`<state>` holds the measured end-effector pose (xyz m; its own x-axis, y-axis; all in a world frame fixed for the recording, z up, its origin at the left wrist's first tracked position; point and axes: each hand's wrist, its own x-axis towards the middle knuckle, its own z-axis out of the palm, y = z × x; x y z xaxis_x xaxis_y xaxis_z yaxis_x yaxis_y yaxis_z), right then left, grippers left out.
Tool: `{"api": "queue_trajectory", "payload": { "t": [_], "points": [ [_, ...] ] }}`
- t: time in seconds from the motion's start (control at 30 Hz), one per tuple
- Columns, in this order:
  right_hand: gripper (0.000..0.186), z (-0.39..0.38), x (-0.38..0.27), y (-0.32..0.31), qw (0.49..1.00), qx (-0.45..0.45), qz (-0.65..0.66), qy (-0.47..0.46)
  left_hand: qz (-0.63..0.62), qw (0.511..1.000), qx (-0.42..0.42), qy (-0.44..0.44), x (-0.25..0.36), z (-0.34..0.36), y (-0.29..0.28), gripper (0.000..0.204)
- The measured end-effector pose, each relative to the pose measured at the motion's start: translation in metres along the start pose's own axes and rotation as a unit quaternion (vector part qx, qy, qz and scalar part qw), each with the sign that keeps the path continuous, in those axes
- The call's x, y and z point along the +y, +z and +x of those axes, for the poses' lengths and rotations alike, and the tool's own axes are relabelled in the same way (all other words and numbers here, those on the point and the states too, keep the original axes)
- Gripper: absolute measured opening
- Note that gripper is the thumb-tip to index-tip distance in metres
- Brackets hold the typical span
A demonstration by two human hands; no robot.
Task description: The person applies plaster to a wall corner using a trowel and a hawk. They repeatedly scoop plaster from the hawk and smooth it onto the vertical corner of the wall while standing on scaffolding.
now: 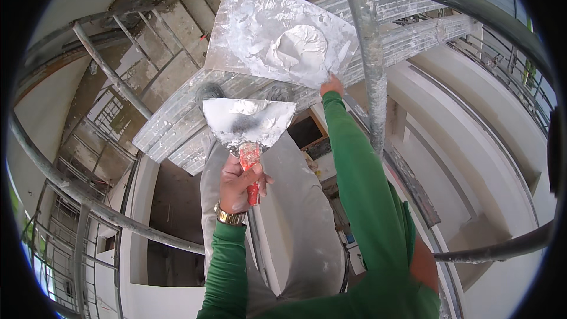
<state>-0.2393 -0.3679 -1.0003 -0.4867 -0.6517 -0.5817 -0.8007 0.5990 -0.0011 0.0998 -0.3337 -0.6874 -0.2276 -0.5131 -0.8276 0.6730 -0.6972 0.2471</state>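
- Standing on a scaffold plank point(171, 127), grey and plaster-caked, running on a slant from lower left to upper right, with scaffold tubes point(369, 65) crossing in front and a stairwell well below.
- Plaster board point(236, 29), a flat metal sheet, held up ahead and tilted, its long edges slanting with the plank; a white mound of filler point(301, 47) right of the board's middle, thinner smears over the rest.
- Right hand point(332, 85) at the board's lower right corner, green sleeve stretched forward; fingers hidden under the sheet, so the grip cannot be made out.
- Putty knife point(248, 119) just below the board and apart from it, blade broad edge up, long axis near upright, smeared white.
- Left hand point(239, 186) closed round the knife's red handle, nearer the body, filler lying up and to the right of the blade.
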Motion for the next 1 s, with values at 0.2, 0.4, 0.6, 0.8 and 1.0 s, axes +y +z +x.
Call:
{"api": "queue_trajectory", "payload": {
  "t": [0.2, 0.4, 0.6, 0.8, 1.0],
  "points": [
    [0.036, 0.098, -0.035, 0.031, 0.998, 0.053, 0.011, 0.035, -0.134, 0.984, 0.117, 0.016, -0.001, 0.013, 0.001, 0.016],
    [0.032, 0.047, -0.104, 0.040, 0.999, -0.031, 0.014, -0.026, 0.023, 0.988, 0.115, 0.100, 0.024, 0.016, 0.006, 0.007],
    [0.031, 0.060, -0.045, 0.056, 0.923, -0.227, 0.310, 0.014, 0.035, 0.988, 0.112, 0.103, 0.013, 0.012, -0.002, 0.016],
    [0.022, -0.050, -0.034, -0.014, 0.559, -0.276, 0.765, 0.161, -0.018, 0.996, 0.084, 0.038, 0.025, -0.027, 0.021, 0.020],
    [0.013, -0.170, -0.034, -0.121, 0.381, -0.242, 0.890, 0.067, 0.105, 0.991, -0.050, -0.070, 0.067, -0.083, 0.039, 0.023]
  ]
}}
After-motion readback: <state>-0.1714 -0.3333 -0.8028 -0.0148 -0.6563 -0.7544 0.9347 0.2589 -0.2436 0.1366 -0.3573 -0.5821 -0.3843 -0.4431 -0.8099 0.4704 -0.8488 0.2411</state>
